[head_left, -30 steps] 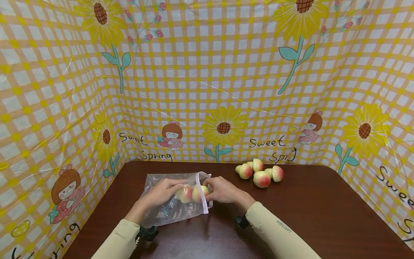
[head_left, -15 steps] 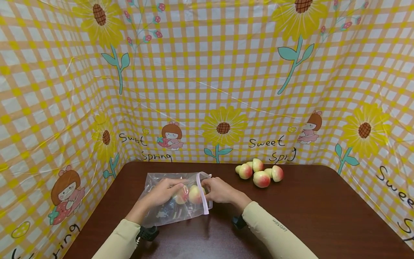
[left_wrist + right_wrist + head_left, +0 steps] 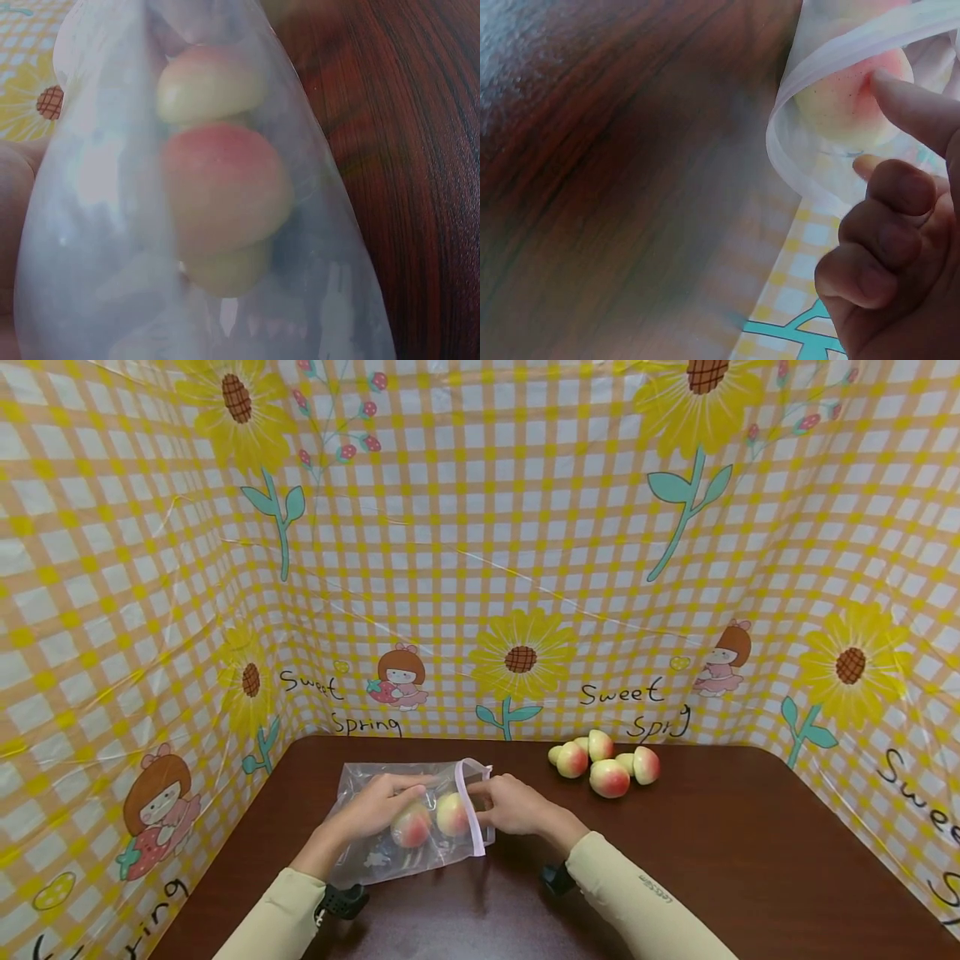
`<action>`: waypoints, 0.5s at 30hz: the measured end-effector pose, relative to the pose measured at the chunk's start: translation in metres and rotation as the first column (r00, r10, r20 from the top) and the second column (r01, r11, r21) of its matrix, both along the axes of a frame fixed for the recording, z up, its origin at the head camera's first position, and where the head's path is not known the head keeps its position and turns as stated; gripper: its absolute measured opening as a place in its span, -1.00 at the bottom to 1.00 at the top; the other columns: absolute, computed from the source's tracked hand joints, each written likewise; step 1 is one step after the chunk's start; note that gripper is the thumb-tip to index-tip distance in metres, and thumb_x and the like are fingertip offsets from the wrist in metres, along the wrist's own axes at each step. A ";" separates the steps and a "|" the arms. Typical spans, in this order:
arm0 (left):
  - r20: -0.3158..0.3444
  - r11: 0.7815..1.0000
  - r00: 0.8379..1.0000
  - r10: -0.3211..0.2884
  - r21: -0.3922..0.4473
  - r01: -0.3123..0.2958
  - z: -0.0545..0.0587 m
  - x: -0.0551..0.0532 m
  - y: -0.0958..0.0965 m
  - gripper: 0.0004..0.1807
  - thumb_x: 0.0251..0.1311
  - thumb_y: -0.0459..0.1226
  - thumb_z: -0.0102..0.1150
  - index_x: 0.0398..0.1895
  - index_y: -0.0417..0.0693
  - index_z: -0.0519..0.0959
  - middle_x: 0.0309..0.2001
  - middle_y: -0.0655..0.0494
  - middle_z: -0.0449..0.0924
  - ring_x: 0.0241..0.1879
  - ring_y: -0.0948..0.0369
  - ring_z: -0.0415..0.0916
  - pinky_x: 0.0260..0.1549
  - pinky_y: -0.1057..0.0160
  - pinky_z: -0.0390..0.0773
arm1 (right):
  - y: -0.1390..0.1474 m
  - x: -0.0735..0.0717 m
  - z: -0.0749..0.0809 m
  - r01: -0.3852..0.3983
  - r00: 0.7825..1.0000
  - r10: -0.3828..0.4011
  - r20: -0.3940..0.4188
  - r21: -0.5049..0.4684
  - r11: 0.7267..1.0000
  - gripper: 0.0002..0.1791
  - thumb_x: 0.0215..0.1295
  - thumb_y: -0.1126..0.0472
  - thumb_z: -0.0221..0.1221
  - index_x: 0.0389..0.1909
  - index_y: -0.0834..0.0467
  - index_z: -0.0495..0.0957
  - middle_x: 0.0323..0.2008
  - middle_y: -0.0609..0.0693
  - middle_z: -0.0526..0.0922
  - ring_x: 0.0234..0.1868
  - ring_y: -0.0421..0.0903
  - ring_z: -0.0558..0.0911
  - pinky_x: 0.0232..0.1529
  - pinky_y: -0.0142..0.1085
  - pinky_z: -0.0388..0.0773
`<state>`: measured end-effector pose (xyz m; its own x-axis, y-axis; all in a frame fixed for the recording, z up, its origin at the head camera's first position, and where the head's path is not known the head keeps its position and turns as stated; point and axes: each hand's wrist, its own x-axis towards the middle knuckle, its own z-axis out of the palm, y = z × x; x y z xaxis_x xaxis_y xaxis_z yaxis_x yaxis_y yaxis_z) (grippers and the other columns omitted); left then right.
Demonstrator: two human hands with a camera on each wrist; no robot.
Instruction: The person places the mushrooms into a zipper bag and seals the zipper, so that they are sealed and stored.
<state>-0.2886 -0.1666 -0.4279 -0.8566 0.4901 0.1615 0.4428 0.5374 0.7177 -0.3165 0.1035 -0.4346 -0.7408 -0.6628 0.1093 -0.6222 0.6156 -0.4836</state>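
Note:
A clear plastic bag (image 3: 431,857) with a pale pink strip round its mouth lies on the table, mouth toward the right. Inside it are two yellow-and-red mushroom-shaped pieces, a left one (image 3: 411,827) and a right one (image 3: 452,815) just behind the strip. Their caps and a stem show through the plastic in the left wrist view. My left hand (image 3: 382,802) holds the bag's upper far side, some fingers hidden. At the mouth is my right hand (image 3: 513,803); its thumb (image 3: 915,105) touches the nearer mushroom piece (image 3: 844,101), the forefinger stands apart and the other fingers are curled.
Several more mushroom pieces (image 3: 609,778) lie grouped at the back right of the dark wooden table (image 3: 712,843). A checked, sunflower-printed cloth (image 3: 517,568) hangs round the back and sides.
Both mushroom pieces in the bag have slid left, deeper inside. The right hand's hold on the nearer one has loosened at the mouth. The left hand stays nearly still.

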 end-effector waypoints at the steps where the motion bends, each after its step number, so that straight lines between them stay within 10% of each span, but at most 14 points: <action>1: -0.001 1.000 1.000 0.002 -0.002 -0.002 0.001 0.000 0.000 -0.59 0.55 -0.08 -0.06 0.35 0.14 0.53 0.32 0.12 0.53 0.05 0.20 0.50 0.09 0.06 0.47 | 0.000 0.001 0.001 0.018 1.000 -0.018 -0.009 0.007 1.000 -0.58 0.24 0.15 0.38 0.13 0.09 0.66 -0.63 -0.15 0.47 -0.61 -0.30 0.36 -0.56 -0.43 0.33; 10: -0.006 1.000 1.000 0.016 -0.011 -0.016 0.001 -0.001 0.001 -0.61 0.55 -0.10 -0.04 0.34 0.16 0.54 0.31 0.12 0.54 -0.14 0.19 0.47 -0.06 0.12 0.44 | 0.002 0.006 0.006 0.094 0.995 -0.095 -0.038 -0.017 0.995 -0.90 0.19 0.18 0.39 -0.30 0.06 0.70 -0.62 -0.16 0.50 -0.57 -0.26 0.41 -0.54 -0.38 0.37; 15: 0.005 1.000 1.000 0.008 0.009 -0.008 -0.001 -0.001 0.001 -0.59 0.53 -0.06 -0.03 0.34 0.16 0.54 0.32 0.12 0.53 0.16 0.17 0.51 0.23 -0.04 0.48 | 0.001 0.007 0.001 0.025 0.999 -0.025 -0.022 -0.021 0.999 -0.95 0.24 0.24 0.34 -0.28 0.07 0.71 -0.65 -0.16 0.44 -0.63 -0.31 0.35 -0.59 -0.44 0.31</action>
<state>-0.2896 -0.1655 -0.4293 -0.8613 0.4817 0.1616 0.4348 0.5342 0.7250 -0.3100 0.1045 -0.4333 -0.7542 -0.6416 0.1395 -0.6177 0.6212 -0.4823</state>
